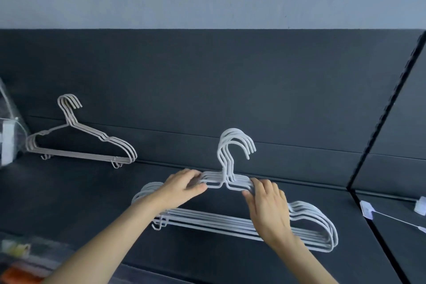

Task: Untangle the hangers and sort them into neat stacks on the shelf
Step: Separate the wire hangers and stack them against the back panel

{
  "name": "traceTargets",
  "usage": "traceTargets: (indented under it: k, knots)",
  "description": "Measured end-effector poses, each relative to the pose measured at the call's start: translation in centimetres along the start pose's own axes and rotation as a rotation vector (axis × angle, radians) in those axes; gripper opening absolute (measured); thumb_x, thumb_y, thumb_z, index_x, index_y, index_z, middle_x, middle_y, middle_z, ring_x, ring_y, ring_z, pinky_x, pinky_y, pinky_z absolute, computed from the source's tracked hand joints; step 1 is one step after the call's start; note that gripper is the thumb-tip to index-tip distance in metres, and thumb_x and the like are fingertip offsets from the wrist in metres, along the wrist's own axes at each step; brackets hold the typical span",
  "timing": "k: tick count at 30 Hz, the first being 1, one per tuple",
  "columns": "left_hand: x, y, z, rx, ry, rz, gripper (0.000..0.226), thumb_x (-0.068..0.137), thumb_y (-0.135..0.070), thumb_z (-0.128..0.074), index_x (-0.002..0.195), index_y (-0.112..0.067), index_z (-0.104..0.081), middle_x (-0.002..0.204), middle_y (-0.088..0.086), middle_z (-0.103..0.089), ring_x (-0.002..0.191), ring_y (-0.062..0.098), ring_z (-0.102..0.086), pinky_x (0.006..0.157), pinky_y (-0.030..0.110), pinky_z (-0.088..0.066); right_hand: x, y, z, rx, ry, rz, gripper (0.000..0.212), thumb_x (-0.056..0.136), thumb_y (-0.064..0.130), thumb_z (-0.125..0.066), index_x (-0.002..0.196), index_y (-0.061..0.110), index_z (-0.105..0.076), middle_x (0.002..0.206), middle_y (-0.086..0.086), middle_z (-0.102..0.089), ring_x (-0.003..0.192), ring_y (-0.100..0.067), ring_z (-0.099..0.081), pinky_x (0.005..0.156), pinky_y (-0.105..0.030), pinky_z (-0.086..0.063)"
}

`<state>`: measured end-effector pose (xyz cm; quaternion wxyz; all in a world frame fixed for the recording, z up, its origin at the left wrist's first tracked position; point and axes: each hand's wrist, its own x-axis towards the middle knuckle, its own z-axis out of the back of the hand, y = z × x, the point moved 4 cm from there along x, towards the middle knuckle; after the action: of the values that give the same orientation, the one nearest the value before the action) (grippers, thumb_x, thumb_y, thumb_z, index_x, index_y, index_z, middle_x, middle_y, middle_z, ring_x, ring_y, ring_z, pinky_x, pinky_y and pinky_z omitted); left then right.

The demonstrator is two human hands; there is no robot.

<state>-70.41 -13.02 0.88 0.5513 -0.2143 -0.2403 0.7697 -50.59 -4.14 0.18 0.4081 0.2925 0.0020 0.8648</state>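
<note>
Since both hands sit on the shoulders either side of the necks, I reckon I'm squaring up the white hangers [219, 221] so the hooks nest. Left hand [184, 184] pinches the left shoulder wires, and the right hand [267, 205] has its fingers curled over the right ones. The bottom bars rest mid-shelf [69, 203]. Further back left, the beige hangers [80, 156] lean nested against the back panel, sorted imo. The clear container [11, 127] beside them holds something white, too blurry to call.

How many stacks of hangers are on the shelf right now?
2. A beige stack is at the left by the back panel. A white stack is mid-shelf, gripped by the left hand and right hand. More may lie out of view.
</note>
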Motion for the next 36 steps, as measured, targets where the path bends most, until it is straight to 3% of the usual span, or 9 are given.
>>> traceTargets:
  k: [4,9,13,19,23,27,30,33,36]
  knots:
    - [-0.1,1.5,2.4,-0.209,0.250,0.035,0.044,0.060,-0.052,-0.068,0.093,-0.026,-0.055,0.095,-0.006,-0.064,0.087,0.009,-0.058,0.090,0.028,-0.043,-0.4,2.1,-0.4,0.035,-0.016,0.042,0.053,0.093,0.045,-0.023,0.097,0.013,-0.064,0.075,0.002,-0.064,0.061,-0.020,-0.062,0.057,-0.030,-0.051]
    - [-1.0,5.7,6.5,-0.318,0.365,0.031,0.021,0.077,-0.020,-0.070,0.091,-0.013,-0.057,0.086,0.003,-0.059,0.081,0.017,-0.052,0.075,0.014,-0.046,0.6,8.2,-2.5,0.063,0.007,0.051,0.055,0.094,0.045,-0.019,0.098,0.013,-0.064,0.076,0.002,-0.064,0.063,-0.020,-0.063,0.058,-0.031,-0.052]
    - [-2.2,12.4,11.5,-0.337,0.284,0.052,0.023,0.078,-0.015,-0.069,0.097,-0.008,-0.057,0.091,0.002,-0.058,0.085,0.015,-0.053,0.082,0.023,-0.045,2.5,16.0,-5.8,0.146,0.098,0.056,0.054,0.085,0.045,-0.029,0.107,0.010,-0.063,0.089,-0.005,-0.066,0.077,-0.028,-0.064,0.068,-0.038,-0.051]
    - [-3.7,22.3,19.1,-0.325,0.223,0.083,0.031,0.078,-0.012,-0.070,0.106,-0.009,-0.056,0.110,0.007,-0.062,0.102,0.015,-0.057,0.099,0.031,-0.043,5.3,27.0,-10.0,0.201,0.232,0.175,0.097,0.076,0.075,0.002,0.127,0.010,-0.049,0.115,-0.004,-0.057,0.102,-0.026,-0.056,0.090,-0.035,-0.043]
    - [-4.4,26.5,21.0,-0.322,0.192,0.073,0.041,0.073,-0.035,-0.072,0.111,-0.029,-0.057,0.120,-0.005,-0.062,0.115,0.008,-0.055,0.105,0.028,-0.040,5.6,31.1,-12.7,0.063,0.229,0.158,0.062,0.082,0.049,-0.026,0.121,0.010,-0.055,0.104,-0.002,-0.063,0.090,-0.025,-0.063,0.076,-0.036,-0.052]
    - [-5.2,28.1,21.6,-0.262,0.092,0.006,0.023,0.084,-0.032,-0.063,0.102,-0.043,-0.055,0.107,-0.026,-0.058,0.099,-0.016,-0.054,0.093,0.015,-0.038,5.8,33.4,-13.7,-0.003,0.119,0.100,0.040,0.079,0.037,-0.034,0.094,0.018,-0.065,0.077,0.005,-0.065,0.063,-0.016,-0.063,0.054,-0.026,-0.051]
    - [-6.0,29.3,22.2,-0.166,-0.068,-0.009,0.048,0.085,-0.039,-0.059,0.129,-0.023,-0.047,0.119,-0.021,-0.053,0.109,-0.008,-0.050,0.097,0.017,-0.036,6.2,35.2,-14.2,-0.033,0.104,0.095,0.037,0.078,0.036,-0.035,0.089,0.020,-0.066,0.070,0.005,-0.062,0.060,-0.013,-0.062,0.050,-0.023,-0.049]
    - [-7.0,30.8,23.0,-0.007,-0.143,-0.018,0.079,0.076,-0.063,-0.053,0.140,-0.022,-0.032,0.141,-0.008,-0.044,0.126,0.004,-0.044,0.107,0.027,-0.036,7.0,36.8,-15.0,-0.019,0.119,0.080,0.034,0.077,0.036,-0.035,0.087,0.021,-0.065,0.068,0.005,-0.062,0.058,-0.013,-0.062,0.048,-0.023,-0.048]
    - [-7.6,31.9,23.8,0.331,-0.213,-0.042,0.071,0.087,-0.046,-0.052,0.145,-0.025,-0.017,0.148,-0.008,-0.033,0.133,0.012,-0.035,0.111,0.030,-0.029,8.1,38.7,-15.9,0.007,0.136,0.071,0.034,0.077,0.036,-0.036,0.086,0.021,-0.065,0.070,0.006,-0.063,0.059,-0.013,-0.063,0.049,-0.023,-0.049]
